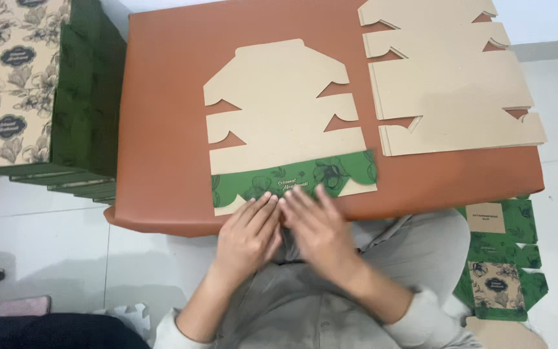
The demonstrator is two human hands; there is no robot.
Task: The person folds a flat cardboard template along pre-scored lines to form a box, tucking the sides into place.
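Lying flat near the front edge of the brown bench (163, 116), an unfolded cardboard box blank (285, 110) is pressed along its folded-up green flap (292, 179) by the left hand (248, 236) and right hand (318, 232), fingers (263, 207) outstretched, beside a stack of blanks (450, 84).

Before you, a low table (163, 129) with a rust-brown top carries a flat, unfolded cardboard box blank (285, 110), its near flap turned over to show green floral print. To your right on the same top lies a stack of plain brown blanks (450, 84), just beside the first, overhanging the far edge.
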